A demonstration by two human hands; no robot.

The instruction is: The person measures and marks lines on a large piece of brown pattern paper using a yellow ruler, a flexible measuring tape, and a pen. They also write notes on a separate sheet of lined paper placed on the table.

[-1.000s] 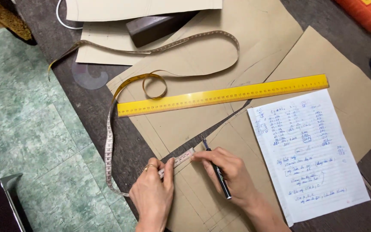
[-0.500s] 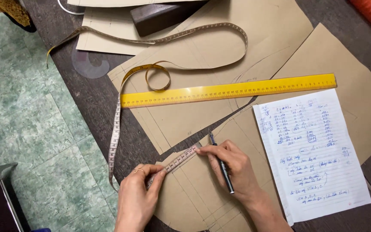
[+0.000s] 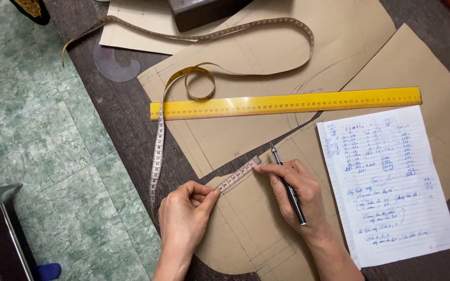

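My left hand (image 3: 186, 214) pinches a soft measuring tape (image 3: 158, 151) flat against a brown paper pattern piece (image 3: 246, 229). My right hand (image 3: 294, 193) presses the tape's end down with its fingertips and also holds a black pen (image 3: 289, 187), tip pointing away from me. A short stretch of tape lies taut between the two hands along the pattern's upper edge. The rest of the tape loops away across the table to the far left.
A long yellow ruler (image 3: 287, 103) lies across larger brown pattern sheets (image 3: 266, 47). A lined sheet of handwritten notes (image 3: 386, 177) sits at the right. A clear curve template (image 3: 111, 65) and a dark box (image 3: 199, 11) lie farther off. Green tiled floor (image 3: 42, 156) shows at left.
The view has shifted slightly, so everything sits a little higher and to the right. Both hands have stayed on the tape, with the left hand drawing it tighter along the pattern edge.
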